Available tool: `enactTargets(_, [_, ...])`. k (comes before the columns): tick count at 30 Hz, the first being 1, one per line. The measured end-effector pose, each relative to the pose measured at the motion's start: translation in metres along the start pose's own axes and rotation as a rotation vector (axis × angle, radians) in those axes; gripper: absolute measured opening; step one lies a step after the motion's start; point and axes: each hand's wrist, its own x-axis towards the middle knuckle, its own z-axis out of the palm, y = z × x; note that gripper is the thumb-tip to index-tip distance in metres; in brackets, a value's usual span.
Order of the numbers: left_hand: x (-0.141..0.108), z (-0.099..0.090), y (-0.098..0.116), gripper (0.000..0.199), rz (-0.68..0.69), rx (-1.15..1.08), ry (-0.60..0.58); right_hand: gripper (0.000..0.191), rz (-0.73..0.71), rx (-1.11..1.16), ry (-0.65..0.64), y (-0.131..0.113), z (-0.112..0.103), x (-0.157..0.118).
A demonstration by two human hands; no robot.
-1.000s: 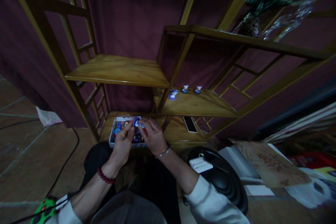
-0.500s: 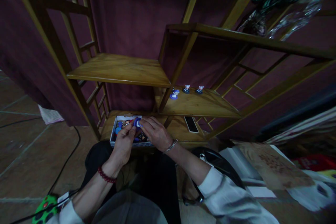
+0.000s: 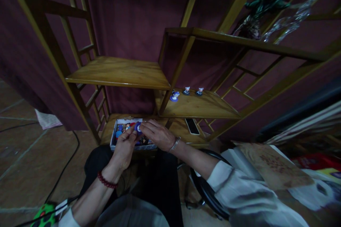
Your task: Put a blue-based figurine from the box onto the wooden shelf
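Observation:
Between my two hands is a small figurine with a round purple base [image 3: 137, 127], held above an open box. My left hand [image 3: 126, 146] pinches it from the left, and my right hand [image 3: 157, 134] closes on it from the right, hiding much of it. Beneath them the white-walled box [image 3: 114, 137] holds several small colourful figurines in red, blue and black. On the middle shelf to the right stand a purple-based figurine [image 3: 174, 96] and two figurines on dark bases, one [image 3: 187, 91] beside the other [image 3: 199, 92].
A wooden shelf unit [image 3: 119, 72] fills the front, backed by a dark red curtain [image 3: 128, 17]. A phone [image 3: 192, 126] lies on the lowest shelf. At right are a black stool [image 3: 210, 188] and a brown paper bag [image 3: 271, 166]. A cable [image 3: 64, 170] crosses the floor at left.
The view has shifted slightly. Both hands stay over the box with the purple-based figurine, and the right fingers now cover more of it.

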Motion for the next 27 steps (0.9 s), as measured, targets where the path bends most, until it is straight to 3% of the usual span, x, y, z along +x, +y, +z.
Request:
enactTargets(13, [-0.0026, 0.0015, 0.0007, 0.021, -0.07, -0.011, -0.007, 0.026, -0.077, -0.04, -0.037, 0.0027, -0.011, -0.003])
enactTargets(27, [-0.0019, 0.0027, 0.0013, 0.023, -0.048, 0.019, -0.005, 0.022, 0.006, 0.004, -0.033, -0.0006, -0.0055, -0.0022])
